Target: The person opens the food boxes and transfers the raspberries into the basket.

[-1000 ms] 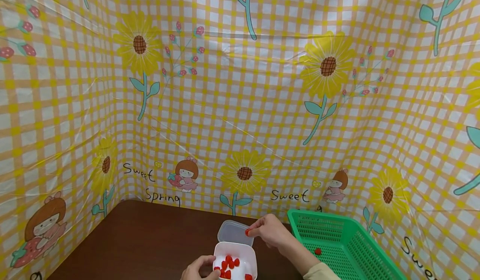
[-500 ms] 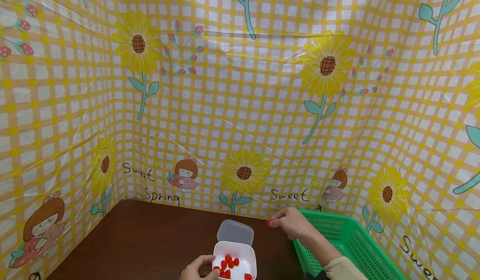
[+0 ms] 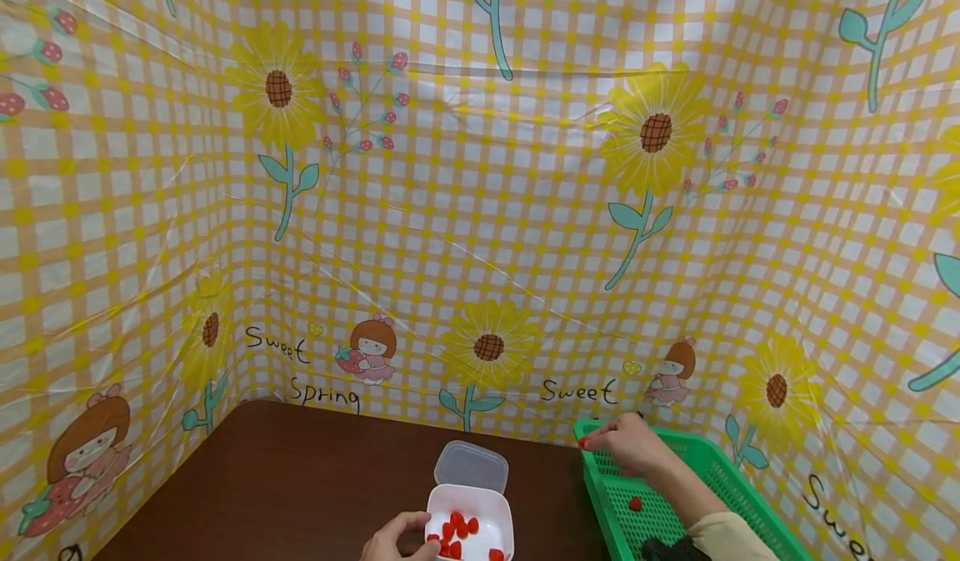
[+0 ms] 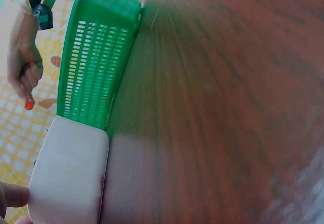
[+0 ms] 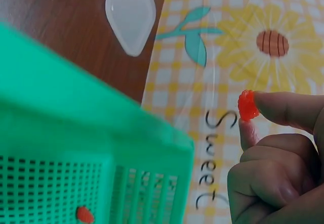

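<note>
In the head view my left hand (image 3: 401, 538) grips the left wall of a white plastic container (image 3: 491, 507). Several red raspberries (image 3: 461, 529) lie inside that container. A pale wall of the container (image 4: 71, 168) fills the lower left of the left wrist view, with fingertips at its edge. My right hand (image 3: 637, 448) is raised at the far left corner of a green basket (image 3: 720, 453), pinching one raspberry (image 5: 247, 105) between thumb and finger. Another raspberry (image 3: 635, 503) lies on the basket's perforated floor.
A translucent lid (image 3: 471, 466) lies on the dark brown table (image 3: 315, 478), just behind the white container. The green basket stands at the right. A checked, flower-printed cloth (image 3: 480, 236) walls in the table at the back and sides.
My right hand has carried the pinched raspberry rightward, from over the lid to the basket's far left corner. The left hand and the container stay in place.
</note>
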`<action>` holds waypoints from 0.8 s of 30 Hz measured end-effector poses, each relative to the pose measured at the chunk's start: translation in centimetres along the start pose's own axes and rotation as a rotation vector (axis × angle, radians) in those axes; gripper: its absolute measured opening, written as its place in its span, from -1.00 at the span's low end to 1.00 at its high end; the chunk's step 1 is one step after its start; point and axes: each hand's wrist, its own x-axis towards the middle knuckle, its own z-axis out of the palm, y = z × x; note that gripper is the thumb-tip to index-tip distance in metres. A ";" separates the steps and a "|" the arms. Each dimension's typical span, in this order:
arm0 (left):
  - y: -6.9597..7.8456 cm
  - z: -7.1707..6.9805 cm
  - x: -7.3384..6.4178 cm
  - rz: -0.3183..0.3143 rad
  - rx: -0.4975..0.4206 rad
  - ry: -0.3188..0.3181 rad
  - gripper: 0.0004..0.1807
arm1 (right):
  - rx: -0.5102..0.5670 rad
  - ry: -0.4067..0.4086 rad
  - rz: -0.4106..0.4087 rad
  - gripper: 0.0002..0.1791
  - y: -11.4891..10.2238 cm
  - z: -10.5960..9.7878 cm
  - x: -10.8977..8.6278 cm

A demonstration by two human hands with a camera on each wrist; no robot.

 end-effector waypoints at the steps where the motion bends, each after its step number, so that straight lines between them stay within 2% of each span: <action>1: 0.0 0.0 0.0 -0.002 -0.002 0.001 -0.54 | -0.008 -0.004 -0.010 -0.71 0.2 -0.4 0.0; 6: -0.1 0.1 0.1 0.003 0.000 0.004 -0.54 | -0.037 -0.031 -0.042 -0.76 1.3 -1.8 -0.3; 11: -0.3 0.1 0.1 0.026 0.000 0.006 -0.55 | -0.029 0.001 0.019 -0.84 2.6 -2.7 -0.2; 16: -0.5 0.1 0.1 0.043 0.004 0.007 -0.57 | -0.043 0.041 0.067 -0.50 3.9 -3.3 0.1; 24: -0.7 0.1 0.2 0.052 0.008 0.000 -0.56 | -0.067 0.086 0.118 -0.43 6.0 -4.4 0.3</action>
